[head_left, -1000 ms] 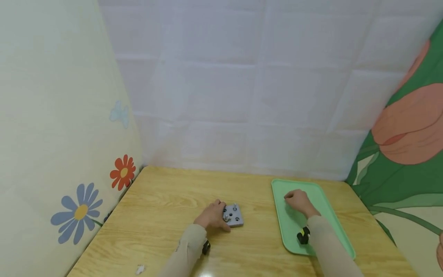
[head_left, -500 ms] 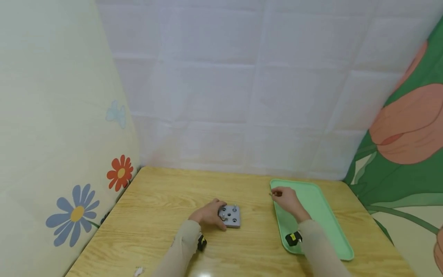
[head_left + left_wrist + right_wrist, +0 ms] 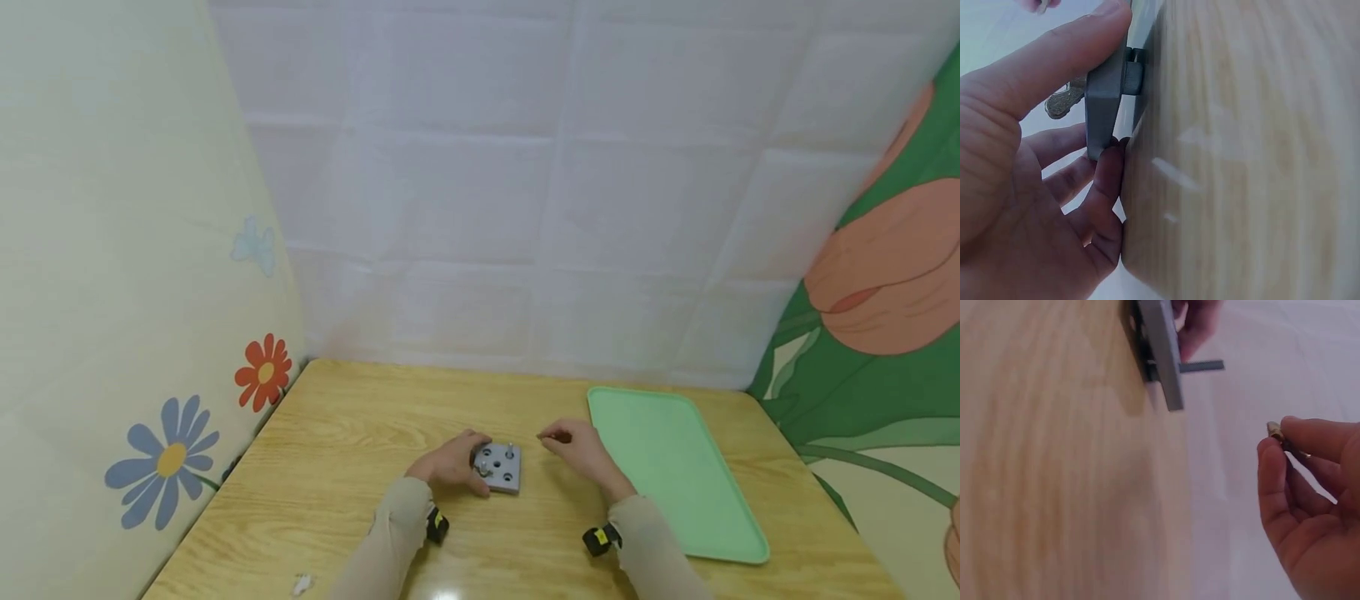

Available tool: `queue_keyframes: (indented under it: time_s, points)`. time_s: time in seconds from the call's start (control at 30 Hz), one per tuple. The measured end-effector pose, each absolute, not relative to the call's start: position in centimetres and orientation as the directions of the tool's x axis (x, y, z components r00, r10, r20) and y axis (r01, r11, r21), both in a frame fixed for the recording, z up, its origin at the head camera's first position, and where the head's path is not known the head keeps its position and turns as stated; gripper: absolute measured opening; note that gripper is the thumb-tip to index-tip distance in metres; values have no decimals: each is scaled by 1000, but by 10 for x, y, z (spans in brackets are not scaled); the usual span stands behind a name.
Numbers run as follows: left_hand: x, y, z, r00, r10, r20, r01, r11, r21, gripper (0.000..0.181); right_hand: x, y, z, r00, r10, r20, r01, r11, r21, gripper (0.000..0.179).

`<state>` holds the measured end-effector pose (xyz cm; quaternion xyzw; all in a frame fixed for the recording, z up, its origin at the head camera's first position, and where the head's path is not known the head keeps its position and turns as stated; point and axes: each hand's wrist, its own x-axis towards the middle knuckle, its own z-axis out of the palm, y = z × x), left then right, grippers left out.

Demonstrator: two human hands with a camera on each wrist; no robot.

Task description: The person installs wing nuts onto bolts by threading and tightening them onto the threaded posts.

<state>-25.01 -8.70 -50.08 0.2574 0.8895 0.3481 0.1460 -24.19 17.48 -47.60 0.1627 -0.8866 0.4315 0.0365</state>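
Note:
A square grey metal plate [image 3: 512, 469] with several holes lies on the table, its left side gripped between the thumb and fingers of my left hand [image 3: 450, 462]. A threaded bolt [image 3: 1202, 366] sticks out from its far right corner. Near the left thumb, a wing nut [image 3: 1065, 101] sits on the plate's face. My right hand [image 3: 581, 452] hovers to the right of the plate, apart from it. Between its thumb and fingertips it pinches a small brass-coloured wing nut [image 3: 1275, 432], partly hidden by the fingers.
A light green tray [image 3: 675, 467] lies on the wooden table [image 3: 360, 433] at the right, beside my right forearm. A small white scrap [image 3: 302, 584] is near the front left. A white sheet [image 3: 465, 208] hangs behind the table, with patterned cloths at both sides.
My right hand has moved left from over the green tray toward the plate, carrying the pinched wing nut. The left hand keeps its grip on the plate.

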Motion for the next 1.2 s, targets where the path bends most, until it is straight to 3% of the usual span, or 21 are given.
queue_keyframes:
  time_s: [0.3,0.63,1.2]
  points:
    - [-250,-88,-502,-825,562,-59,359,602,713,85,-241,143,-491,-983,-94,155,-181,495,-850,8]
    - [-249,-88,-502,-832,552,-65,345,604,718,86,-246,128,-497,-972,-149,182,-231,473,-850,5]
    - [-246,-89,-509,-839,541,-57,346,611,712,85,-253,129,-504,-961,-250,123,-219,405,-888,8]
